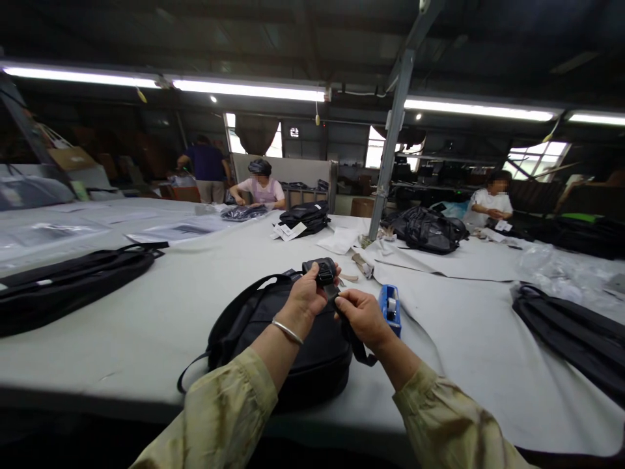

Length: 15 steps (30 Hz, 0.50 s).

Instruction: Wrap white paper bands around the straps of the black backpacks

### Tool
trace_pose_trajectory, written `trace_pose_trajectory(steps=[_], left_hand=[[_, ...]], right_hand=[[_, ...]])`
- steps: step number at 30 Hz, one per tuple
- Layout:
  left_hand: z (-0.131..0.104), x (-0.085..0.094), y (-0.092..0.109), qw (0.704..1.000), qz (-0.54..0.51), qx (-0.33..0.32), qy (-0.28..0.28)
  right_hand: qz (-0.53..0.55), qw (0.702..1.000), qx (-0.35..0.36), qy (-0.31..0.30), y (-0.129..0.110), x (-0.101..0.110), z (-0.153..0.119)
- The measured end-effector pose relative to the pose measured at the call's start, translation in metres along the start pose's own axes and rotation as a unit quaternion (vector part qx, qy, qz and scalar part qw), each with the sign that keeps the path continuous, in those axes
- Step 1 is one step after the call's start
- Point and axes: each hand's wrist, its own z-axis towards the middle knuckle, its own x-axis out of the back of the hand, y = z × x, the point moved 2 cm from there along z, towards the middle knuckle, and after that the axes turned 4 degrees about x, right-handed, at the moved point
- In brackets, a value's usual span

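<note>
Pale sleeves (229, 404) reach over the black bag (312, 355), six o'clock on the tabletop (146, 326); left fingers (311, 273) grasp the buckle (325, 277), right fingers (346, 302) pinch its strap (332, 292). Strap handling, seemingly; any pull needs that buckle steady. Tape dispenser (396, 320), four o'clock.

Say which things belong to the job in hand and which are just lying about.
In use:
buckle, in left hand
strap, in right hand
backpack beneath

Apparently lying about:
blue dispenser
left-side bag
right-side bag
plastic wrap
</note>
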Motion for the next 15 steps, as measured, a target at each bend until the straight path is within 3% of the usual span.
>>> trace_pose_trajectory(steps=[3, 8, 10, 15], left_hand=[[-0.002, 0.004, 0.001, 0.998, 0.048, 0.035, -0.008], [-0.012, 0.018, 0.01, 0.971, 0.18, 0.153, -0.028], [-0.014, 0.019, 0.014, 0.97, 0.193, 0.148, -0.018], [-0.009, 0.009, 0.02, 0.987, 0.139, 0.069, 0.036]], right_hand=[[-0.014, 1.0, 0.021, -0.008, -0.005, 0.013, 0.005], [-0.144, 0.988, 0.028, -0.044, -0.002, 0.047, 0.015], [-0.152, 0.987, 0.027, -0.036, -0.001, 0.053, 0.016], [-0.137, 0.99, 0.033, -0.031, -0.007, 0.047, 0.022]])
